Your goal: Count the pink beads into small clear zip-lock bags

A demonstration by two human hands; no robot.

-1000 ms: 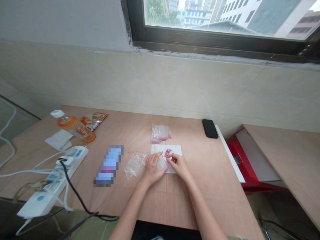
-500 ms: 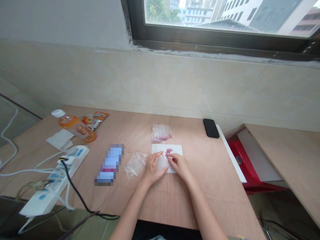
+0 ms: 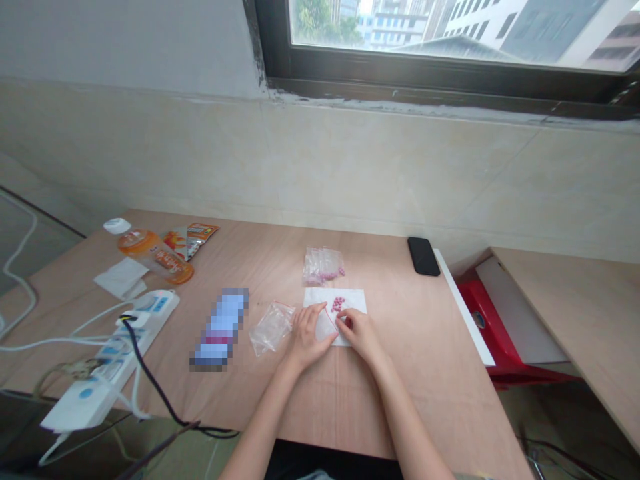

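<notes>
A small clear zip bag (image 3: 325,325) with a red strip lies on a sheet of white paper (image 3: 357,298). My left hand (image 3: 306,333) grips the bag between thumb and fingers from its left side. My right hand (image 3: 359,331) is at the bag's red-edged mouth, thumb and fingertips pinched together; what they hold is too small to make out. Several small pink pieces (image 3: 339,304), like beads or pills, lie loose on the paper just beyond my right fingertips. Left of my left hand are several empty clear zip bags (image 3: 271,329). Behind the paper lie filled bags (image 3: 323,265) with pink pieces inside.
A phone with a blurred screen (image 3: 220,329) lies to the left. Beyond it are a white power strip (image 3: 113,360) with cables, an orange drink bottle (image 3: 155,255), a tissue (image 3: 121,278) and a snack packet (image 3: 197,237). A black phone (image 3: 423,257) lies at the back right.
My right fingertips have drawn back slightly from the pink pieces toward the bag's mouth, so more of the pieces show. My left hand stays on the bag.
</notes>
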